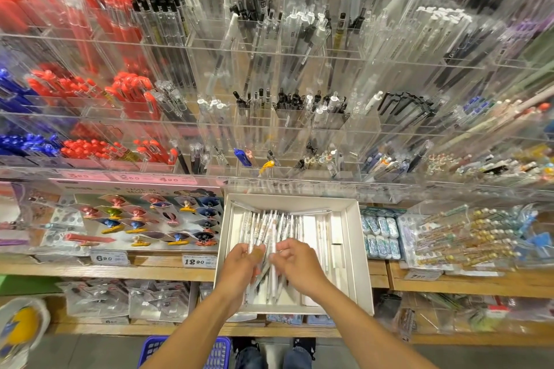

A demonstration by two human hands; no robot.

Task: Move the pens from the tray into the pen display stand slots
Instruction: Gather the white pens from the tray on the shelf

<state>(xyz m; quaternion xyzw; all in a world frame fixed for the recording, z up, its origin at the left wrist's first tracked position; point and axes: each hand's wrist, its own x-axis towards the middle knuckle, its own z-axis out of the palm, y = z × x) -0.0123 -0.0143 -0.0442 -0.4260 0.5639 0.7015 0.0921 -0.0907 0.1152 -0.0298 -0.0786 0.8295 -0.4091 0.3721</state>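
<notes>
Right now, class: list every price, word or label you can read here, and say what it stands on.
"6.90": price tag on the wooden shelf edge.
"12.90": price tag on the same edge.
"4.00": pink strip under the pen display stand, blurred, uncertain.
Other tags and packaging print: too blurred.

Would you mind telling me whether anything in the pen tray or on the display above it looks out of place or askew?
Nothing looks damaged or spilled. The pens lie loosely heaped in the white tray, where the left hand and right hand are gathering them. One yellow item lies tilted in the bottom row of the display stand.
</notes>
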